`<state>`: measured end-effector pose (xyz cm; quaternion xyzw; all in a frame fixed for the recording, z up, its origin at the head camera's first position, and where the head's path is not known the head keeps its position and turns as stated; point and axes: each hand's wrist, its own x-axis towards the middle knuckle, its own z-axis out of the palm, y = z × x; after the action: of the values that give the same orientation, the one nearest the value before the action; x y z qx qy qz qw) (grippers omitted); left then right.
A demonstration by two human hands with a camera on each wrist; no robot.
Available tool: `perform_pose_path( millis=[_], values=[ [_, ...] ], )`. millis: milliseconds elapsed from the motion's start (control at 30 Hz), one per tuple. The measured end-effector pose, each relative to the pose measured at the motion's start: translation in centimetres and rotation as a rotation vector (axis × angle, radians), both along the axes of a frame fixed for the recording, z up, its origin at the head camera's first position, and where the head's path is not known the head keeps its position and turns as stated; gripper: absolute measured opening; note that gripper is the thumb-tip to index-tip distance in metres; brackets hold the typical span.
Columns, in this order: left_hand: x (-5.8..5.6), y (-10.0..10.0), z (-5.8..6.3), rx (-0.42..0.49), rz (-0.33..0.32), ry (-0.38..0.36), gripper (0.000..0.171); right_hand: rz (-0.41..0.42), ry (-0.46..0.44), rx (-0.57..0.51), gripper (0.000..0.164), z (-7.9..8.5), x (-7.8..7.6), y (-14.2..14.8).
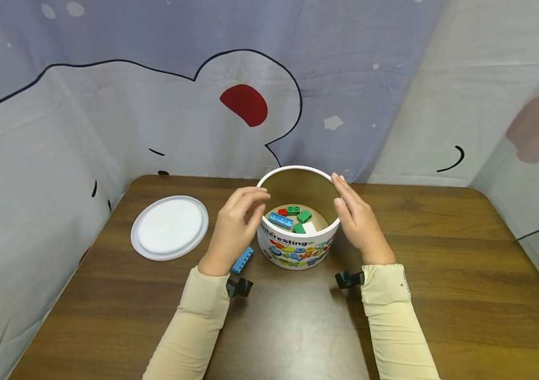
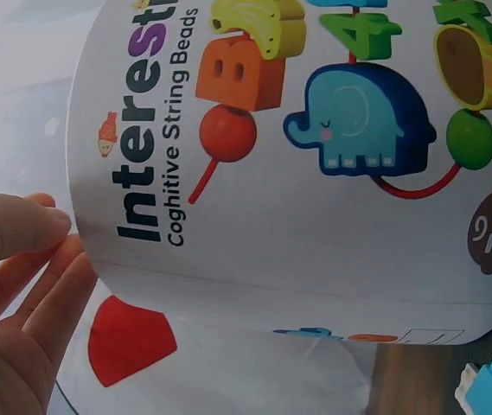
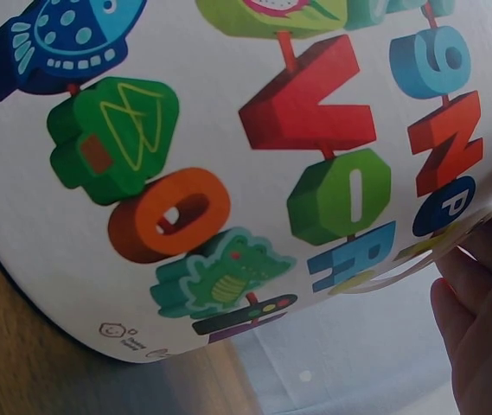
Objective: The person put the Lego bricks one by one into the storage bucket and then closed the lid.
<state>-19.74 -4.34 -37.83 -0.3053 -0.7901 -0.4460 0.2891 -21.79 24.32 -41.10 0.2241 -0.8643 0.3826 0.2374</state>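
A round white bucket [image 1: 296, 258] with colourful printed beads and letters stands upright, its top uncovered. Inside it lie several building blocks, among them a blue one [image 1: 281, 220], green ones [image 1: 304, 216], a red one [image 1: 282, 212] and a white one [image 1: 309, 228]. At the bucket's left rim is my left hand [image 1: 238, 221], fingers loosely bent and fingertips over the edge. My right hand [image 1: 361, 227] lies along the right rim with fairly straight fingers. Another blue block [image 1: 243, 260] rests on the table just left of the bucket, near my left wrist.
A round white lid [image 1: 169, 227] lies flat on the wooden table [image 1: 464, 274], left of the bucket. A printed curtain [image 1: 155, 121] hangs behind the table and along its sides. Black wrist mounts [image 1: 239, 287] sit at both cuffs.
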Motion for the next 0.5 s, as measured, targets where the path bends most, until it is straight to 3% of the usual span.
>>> perform_pose_path(
  millis=[267,500],
  values=[
    [-0.5,-1.0,0.1,0.021,0.071,0.02,0.024,0.003,0.009,-0.008,0.05,-0.1,-0.1,-0.1],
    [-1.3,-2.1,-0.5,0.038,0.129,-0.091,0.027,-0.001,0.008,-0.008,0.049,-0.1,-0.1,0.0]
  ],
)
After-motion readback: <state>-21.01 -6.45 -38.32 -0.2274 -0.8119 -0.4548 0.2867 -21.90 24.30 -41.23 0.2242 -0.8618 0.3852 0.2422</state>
